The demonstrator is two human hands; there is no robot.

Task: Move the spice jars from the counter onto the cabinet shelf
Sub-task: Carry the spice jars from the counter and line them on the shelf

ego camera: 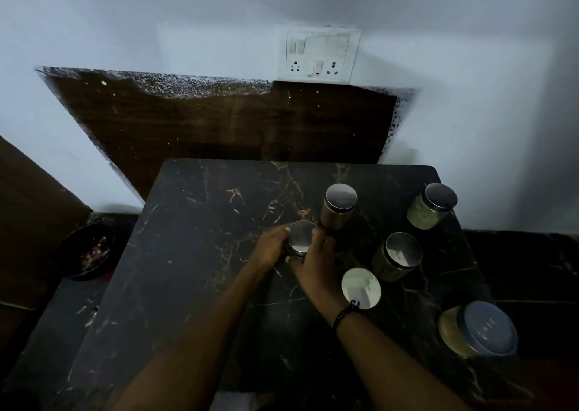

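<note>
Several spice jars with round metal lids stand on a black marbled counter (194, 254). My left hand (271, 248) and my right hand (316, 258) both wrap around one small jar (301, 237) near the counter's middle, one hand on each side. A taller jar (338, 205) stands just behind it. Further jars stand to the right: one with green contents (432, 205), one at mid right (396, 255), one by my right wrist (361, 288), and a large blue-lidded jar (479, 329) at the front right. No cabinet shelf is in sight.
A dark wooden board (219, 122) leans against the white wall behind the counter. A switch and socket plate (321, 54) is on the wall. A dark bowl (86, 251) sits low at the left, beside a brown panel (28, 222).
</note>
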